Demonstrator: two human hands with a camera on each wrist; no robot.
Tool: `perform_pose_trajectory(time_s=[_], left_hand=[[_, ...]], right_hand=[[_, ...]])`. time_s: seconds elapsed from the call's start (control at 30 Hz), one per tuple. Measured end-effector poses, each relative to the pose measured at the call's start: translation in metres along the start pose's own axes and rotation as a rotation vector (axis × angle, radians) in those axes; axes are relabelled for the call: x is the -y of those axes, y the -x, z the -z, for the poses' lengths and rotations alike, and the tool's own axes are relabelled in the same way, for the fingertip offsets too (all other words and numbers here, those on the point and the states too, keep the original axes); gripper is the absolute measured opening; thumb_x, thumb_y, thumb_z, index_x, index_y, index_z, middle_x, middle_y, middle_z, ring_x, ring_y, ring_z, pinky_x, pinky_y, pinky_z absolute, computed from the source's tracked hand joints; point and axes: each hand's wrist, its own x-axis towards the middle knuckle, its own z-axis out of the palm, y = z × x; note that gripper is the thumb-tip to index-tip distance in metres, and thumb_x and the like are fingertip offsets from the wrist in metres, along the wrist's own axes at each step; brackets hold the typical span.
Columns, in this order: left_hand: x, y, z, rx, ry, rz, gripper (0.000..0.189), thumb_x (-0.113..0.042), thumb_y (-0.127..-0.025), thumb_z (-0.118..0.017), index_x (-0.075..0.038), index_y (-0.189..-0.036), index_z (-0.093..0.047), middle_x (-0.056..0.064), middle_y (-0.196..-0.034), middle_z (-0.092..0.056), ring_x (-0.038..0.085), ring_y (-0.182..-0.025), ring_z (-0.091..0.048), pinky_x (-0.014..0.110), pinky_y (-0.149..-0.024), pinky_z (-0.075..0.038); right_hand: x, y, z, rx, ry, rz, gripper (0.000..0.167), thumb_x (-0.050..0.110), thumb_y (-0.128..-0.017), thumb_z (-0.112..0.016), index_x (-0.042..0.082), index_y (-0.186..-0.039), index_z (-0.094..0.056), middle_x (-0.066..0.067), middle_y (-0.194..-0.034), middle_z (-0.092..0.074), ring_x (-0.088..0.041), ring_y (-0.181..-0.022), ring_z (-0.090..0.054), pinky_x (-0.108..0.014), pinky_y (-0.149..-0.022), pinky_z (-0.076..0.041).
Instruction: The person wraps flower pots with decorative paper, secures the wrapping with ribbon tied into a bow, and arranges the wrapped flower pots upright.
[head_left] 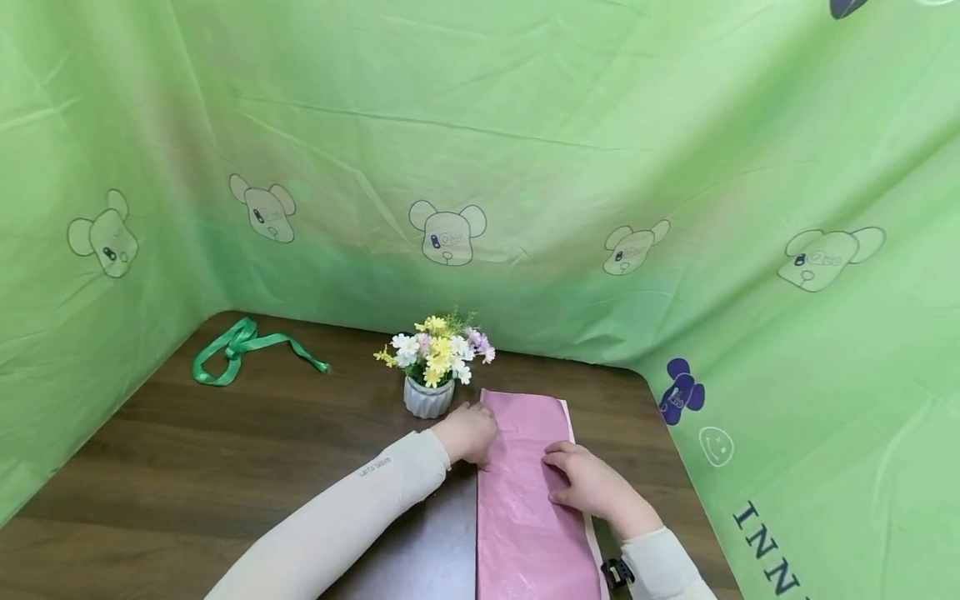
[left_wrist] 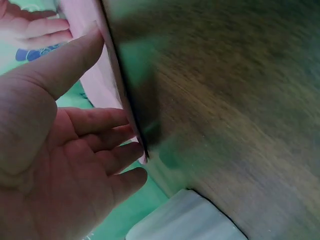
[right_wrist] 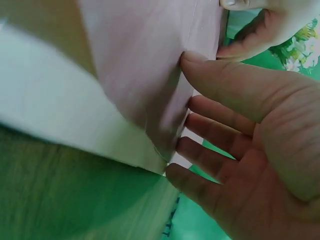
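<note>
A long strip of pink paper (head_left: 525, 467) lies on the dark wooden table, running from the back toward the front edge. A white layer (right_wrist: 75, 105) shows beneath it along its right side. My left hand (head_left: 470, 432) touches the strip's left edge near its far end. In the left wrist view, its thumb and fingertips meet that edge, with the fingers fairly straight. My right hand (head_left: 596, 483) rests on the right side of the strip, fingers spread. Seen from the right wrist, the thumb lies on the pink surface and the other fingertips touch along the edge.
Just beyond my left hand stands a pale ribbed pot (head_left: 429, 398) of yellow, white and purple flowers (head_left: 438, 350). A green ribbon (head_left: 240, 343) lies loosely looped at the back left. Green printed cloth (head_left: 525, 167) hangs around the table's back and sides.
</note>
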Motion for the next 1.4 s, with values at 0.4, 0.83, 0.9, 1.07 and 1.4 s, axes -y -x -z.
perform_pose_trajectory(time_s=[0.4,0.83,0.9,1.07,1.4], left_hand=[[-0.006,0.0,-0.006,-0.131,-0.04,-0.017,0.044,-0.044,-0.078,-0.086,-0.017,-0.111,-0.075,0.004,-0.12,-0.064,0.023,-0.115,-0.059,0.039,-0.102,-0.049],[-0.066,0.05,0.001,-0.169,-0.055,-0.045,0.032,-0.049,-0.068,-0.09,-0.025,-0.085,-0.076,-0.003,-0.089,-0.062,0.015,-0.086,-0.058,0.031,-0.067,-0.055],[-0.067,0.051,0.0,-0.174,-0.047,-0.037,0.035,-0.049,-0.067,-0.092,-0.025,-0.085,-0.075,-0.002,-0.089,-0.061,0.016,-0.086,-0.057,0.032,-0.064,-0.055],[-0.069,0.054,-0.002,-0.182,-0.021,-0.027,0.035,-0.047,-0.066,-0.093,-0.024,-0.082,-0.073,-0.001,-0.088,-0.059,0.017,-0.086,-0.055,0.033,-0.059,-0.054],[-0.07,0.052,-0.004,-0.178,-0.036,-0.02,0.037,-0.047,-0.068,-0.093,-0.022,-0.085,-0.072,0.0,-0.089,-0.058,0.017,-0.088,-0.055,0.033,-0.058,-0.054]], right_hand=[[0.007,0.004,0.0,-0.008,-0.034,-0.055,0.057,0.015,-0.075,-0.088,-0.004,-0.125,-0.067,-0.019,-0.132,-0.062,-0.037,-0.124,-0.058,-0.051,-0.107,-0.046],[0.007,0.004,0.0,-0.045,-0.068,-0.08,0.057,0.014,-0.071,-0.09,-0.002,-0.121,-0.069,-0.014,-0.127,-0.064,-0.034,-0.12,-0.061,-0.05,-0.105,-0.048],[0.006,0.005,-0.002,-0.072,-0.095,-0.104,0.055,0.014,-0.072,-0.089,-0.002,-0.121,-0.069,-0.014,-0.125,-0.065,-0.033,-0.118,-0.062,-0.05,-0.104,-0.048],[0.0,0.014,0.003,-0.171,-0.168,-0.295,0.045,0.016,-0.08,-0.083,-0.002,-0.119,-0.07,-0.015,-0.117,-0.068,-0.033,-0.109,-0.066,-0.051,-0.099,-0.051],[-0.004,0.028,0.01,-0.12,-0.374,-0.564,0.006,0.009,-0.085,-0.074,0.004,-0.088,-0.072,0.0,-0.073,-0.066,-0.014,-0.067,-0.057,-0.032,-0.066,-0.049]])
